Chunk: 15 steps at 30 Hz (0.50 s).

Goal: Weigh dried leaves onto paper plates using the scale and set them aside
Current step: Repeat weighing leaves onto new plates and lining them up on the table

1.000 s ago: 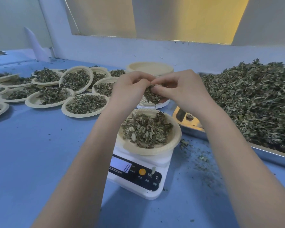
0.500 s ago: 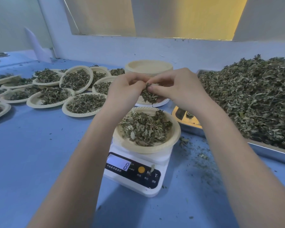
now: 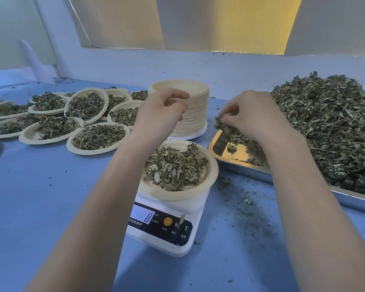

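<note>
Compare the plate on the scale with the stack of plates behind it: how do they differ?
The plate on the scale is a single plate; the stack of plates is many nested together. The plate on the scale holds a heap of dried leaves; the stack's top plate looks bare, though the left hand hides part of it. The one sits on the scale, the stack on the blue table. Both are the same pale beige, round and rimmed.

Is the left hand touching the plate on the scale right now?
Apart. The head view shows the left hand raised, fingers curled and holding nothing, in front of the plate stack. The plate on the scale lies below the forearm, with no fingers on it.
</note>
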{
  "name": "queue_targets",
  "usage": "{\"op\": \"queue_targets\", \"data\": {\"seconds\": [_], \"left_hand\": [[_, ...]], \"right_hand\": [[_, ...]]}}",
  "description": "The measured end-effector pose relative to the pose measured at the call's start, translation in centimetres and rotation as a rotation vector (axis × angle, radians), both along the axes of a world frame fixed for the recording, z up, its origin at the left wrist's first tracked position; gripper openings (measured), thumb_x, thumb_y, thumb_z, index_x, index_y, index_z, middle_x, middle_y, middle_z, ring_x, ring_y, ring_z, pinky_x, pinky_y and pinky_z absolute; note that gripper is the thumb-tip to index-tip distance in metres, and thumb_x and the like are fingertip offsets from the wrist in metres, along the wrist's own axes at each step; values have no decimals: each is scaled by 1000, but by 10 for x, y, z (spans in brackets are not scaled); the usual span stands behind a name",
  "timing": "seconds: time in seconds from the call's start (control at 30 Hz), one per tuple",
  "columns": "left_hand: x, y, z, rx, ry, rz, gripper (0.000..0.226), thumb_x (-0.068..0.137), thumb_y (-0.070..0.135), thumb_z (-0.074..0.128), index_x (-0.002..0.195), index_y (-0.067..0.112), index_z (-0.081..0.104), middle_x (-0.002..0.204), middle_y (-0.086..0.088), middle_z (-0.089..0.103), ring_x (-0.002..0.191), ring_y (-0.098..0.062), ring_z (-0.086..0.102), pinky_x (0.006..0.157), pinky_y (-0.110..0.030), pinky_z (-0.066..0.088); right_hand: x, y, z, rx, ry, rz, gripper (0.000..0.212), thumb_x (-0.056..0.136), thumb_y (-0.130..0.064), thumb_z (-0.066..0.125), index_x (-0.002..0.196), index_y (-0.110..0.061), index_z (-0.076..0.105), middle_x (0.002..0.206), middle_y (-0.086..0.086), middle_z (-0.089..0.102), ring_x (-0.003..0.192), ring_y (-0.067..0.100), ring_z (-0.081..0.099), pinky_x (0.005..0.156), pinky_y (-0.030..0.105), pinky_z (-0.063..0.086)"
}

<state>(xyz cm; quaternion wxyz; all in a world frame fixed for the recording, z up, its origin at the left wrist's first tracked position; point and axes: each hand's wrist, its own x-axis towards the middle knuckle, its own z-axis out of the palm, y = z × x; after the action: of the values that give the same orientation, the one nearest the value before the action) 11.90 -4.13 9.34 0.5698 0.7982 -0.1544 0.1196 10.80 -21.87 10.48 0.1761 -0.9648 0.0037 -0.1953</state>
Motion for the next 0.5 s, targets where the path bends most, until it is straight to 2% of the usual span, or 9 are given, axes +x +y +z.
{"op": "queue_targets", "data": {"seconds": [0.1,0.17,0.23,0.27,0.33,0.43,0.5], "left_hand": [[1,-3,-4,14,10,6,19,90,16,54,97,27,68,90,8,67,76,-6,62,84,-32,50],[1,-3,-6,29,19,2,21,89,14,53,94,27,69,94,5,69,78,-8,62,86,-33,51],[1,-1,-7,39,28,1,24,89,12,52,90,27,70,95,3,70,79,-10,61,86,-34,51],[1,1,-7,44,31,2,24,88,11,52,88,28,70,95,2,70,80,-10,61,85,-34,50],[1,8,-8,46,40,7,23,87,12,53,87,28,71,96,-2,71,81,-12,60,84,-36,50],[4,20,-12,8,55,7,21,88,13,55,87,27,71,92,1,71,79,-9,60,75,-31,49],[7,27,-16,-26,57,13,22,88,13,56,85,28,71,83,11,71,75,-4,60,70,-22,47]], "right_hand": [[-3,-9,-6,-176,298,-134,34,80,-31,75,113,-29,68,111,4,67,95,23,63,80,32,51],[-2,-6,-9,-142,321,-89,36,83,-32,72,118,-32,65,121,2,63,101,23,61,82,33,48],[1,-1,-8,-97,247,17,29,85,-31,69,114,-33,67,116,1,65,96,18,59,80,29,47],[2,2,-8,-58,218,82,25,86,-31,68,111,-33,69,110,-2,67,89,13,59,77,21,46],[2,12,-6,66,209,197,18,85,-30,69,102,-34,71,95,-11,69,75,-3,58,59,2,39],[1,26,-7,163,245,322,12,83,-34,71,95,-35,73,90,-15,68,57,-8,60,44,3,38],[1,34,-9,160,285,375,18,81,-41,71,98,-34,73,94,-14,68,56,-6,60,41,6,37]]}}
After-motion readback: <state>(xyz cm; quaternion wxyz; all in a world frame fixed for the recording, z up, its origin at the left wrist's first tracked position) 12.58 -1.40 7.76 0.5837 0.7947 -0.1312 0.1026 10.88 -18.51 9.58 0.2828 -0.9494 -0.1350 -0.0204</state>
